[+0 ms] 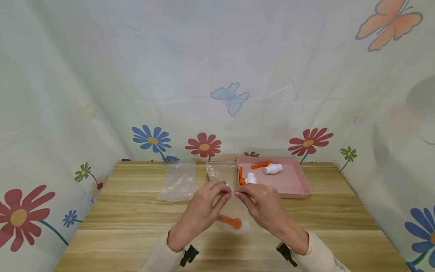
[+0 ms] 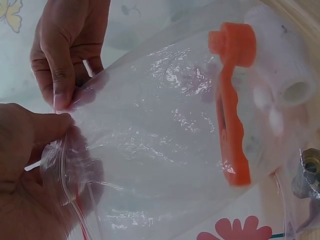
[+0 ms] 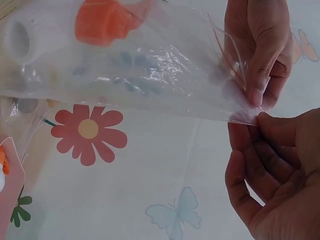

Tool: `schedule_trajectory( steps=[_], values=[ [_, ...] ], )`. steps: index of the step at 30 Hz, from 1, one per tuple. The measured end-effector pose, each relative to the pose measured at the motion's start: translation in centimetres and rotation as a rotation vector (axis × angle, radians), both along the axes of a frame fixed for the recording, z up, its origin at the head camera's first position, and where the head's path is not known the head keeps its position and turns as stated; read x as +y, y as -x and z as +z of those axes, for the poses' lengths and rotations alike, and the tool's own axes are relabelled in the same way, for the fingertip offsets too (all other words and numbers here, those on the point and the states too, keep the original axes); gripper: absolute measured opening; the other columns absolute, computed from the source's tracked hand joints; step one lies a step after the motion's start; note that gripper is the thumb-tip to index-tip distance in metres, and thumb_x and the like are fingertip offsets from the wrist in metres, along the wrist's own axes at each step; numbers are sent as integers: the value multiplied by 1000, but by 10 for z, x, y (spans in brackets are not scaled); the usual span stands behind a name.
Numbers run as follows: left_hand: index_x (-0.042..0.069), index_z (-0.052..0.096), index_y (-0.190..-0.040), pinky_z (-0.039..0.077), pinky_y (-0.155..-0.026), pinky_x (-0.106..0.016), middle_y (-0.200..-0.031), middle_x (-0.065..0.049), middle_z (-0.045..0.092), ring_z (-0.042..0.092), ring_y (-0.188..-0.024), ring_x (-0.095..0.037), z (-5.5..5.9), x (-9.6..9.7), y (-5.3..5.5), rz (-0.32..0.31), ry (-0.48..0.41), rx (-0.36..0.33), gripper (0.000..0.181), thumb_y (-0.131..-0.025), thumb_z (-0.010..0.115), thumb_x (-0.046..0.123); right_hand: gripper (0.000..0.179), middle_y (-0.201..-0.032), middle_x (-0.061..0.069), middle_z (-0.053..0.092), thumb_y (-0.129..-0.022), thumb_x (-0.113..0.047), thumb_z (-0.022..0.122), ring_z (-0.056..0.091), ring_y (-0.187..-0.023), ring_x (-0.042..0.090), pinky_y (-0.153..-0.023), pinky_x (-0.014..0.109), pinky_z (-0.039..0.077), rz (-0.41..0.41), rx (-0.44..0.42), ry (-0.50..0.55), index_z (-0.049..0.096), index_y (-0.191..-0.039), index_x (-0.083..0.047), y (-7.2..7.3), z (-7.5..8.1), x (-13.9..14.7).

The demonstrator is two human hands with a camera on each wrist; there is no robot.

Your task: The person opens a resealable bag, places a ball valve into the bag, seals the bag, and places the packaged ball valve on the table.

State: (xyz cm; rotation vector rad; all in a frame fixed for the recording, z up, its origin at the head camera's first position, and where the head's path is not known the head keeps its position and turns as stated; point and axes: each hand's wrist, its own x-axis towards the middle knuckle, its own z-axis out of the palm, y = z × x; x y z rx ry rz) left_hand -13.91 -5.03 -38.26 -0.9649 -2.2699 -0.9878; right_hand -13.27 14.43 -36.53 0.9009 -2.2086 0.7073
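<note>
A clear zip bag point(image 2: 145, 130) with a red line along its mouth hangs between both hands. My left hand point(image 1: 205, 200) pinches the bag's top edge between thumb and fingers. Close beside it, my right hand point(image 1: 266, 206) pinches the same edge, thumb tips almost meeting. Inside the bag lie an orange valve handle point(image 2: 231, 125) and a white plastic valve body point(image 2: 282, 60), with small white pieces point(image 2: 270, 107) near them. In the right wrist view, the bag's corner point(image 3: 240, 112) sits at the fingertips.
At the back right, a pink tray point(image 1: 293, 189) bears white valve bodies point(image 1: 273, 168) and orange handles point(image 1: 261, 165). Left of it lies another clear bag point(image 1: 221, 170) with a metal fitting point(image 2: 311, 167) in it. A flat clear bag point(image 1: 178, 181) lies farther left on the wooden table point(image 1: 136, 211).
</note>
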Motion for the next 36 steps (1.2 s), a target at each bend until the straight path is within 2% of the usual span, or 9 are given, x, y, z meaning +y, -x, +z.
schedule_trajectory(
  steps=[12, 21, 25, 29, 36],
  values=[
    [12, 66, -97, 52, -77, -20, -93, 3, 62, 59, -86, -8, -2, -1, -2, -9, 2, 10, 4, -94, 65, 14, 13, -78, -3, 73, -76, -5, 79, 65, -67, 5, -60, 19, 52, 16, 33, -5, 73, -85, -11, -2, -2, 0],
    [11, 65, -100, 54, -76, -30, -92, 3, 63, 57, -84, -7, 0, -5, -2, -73, -9, -135, 13, -99, 57, 20, 13, -80, -3, 74, -77, -5, 78, 67, -70, 6, -62, 20, 54, 28, 13, -6, 73, -87, -10, -3, -1, 1],
    [11, 65, -100, 55, -77, -31, -91, 3, 62, 57, -84, -8, 0, -5, -1, -90, -16, -173, 13, -99, 56, 20, 14, -81, -2, 74, -77, -3, 78, 68, -70, 7, -62, 21, 55, 35, 25, -3, 73, -88, -10, -2, -1, 1],
    [11, 65, -98, 55, -75, -30, -90, 3, 63, 57, -82, -7, -1, -5, -1, -101, -38, -169, 9, -98, 58, 18, 12, -81, -1, 75, -78, -5, 78, 68, -70, 7, -62, 20, 55, 36, 6, -2, 73, -88, -10, -2, -2, 1],
    [11, 66, -96, 51, -73, -22, -91, 2, 64, 56, -82, -8, -1, -4, -1, -103, -55, -109, 7, -96, 62, 15, 11, -81, -2, 75, -78, -8, 78, 68, -71, 6, -62, 21, 55, 35, -7, -2, 73, -87, -10, -2, -2, 0]
  ],
)
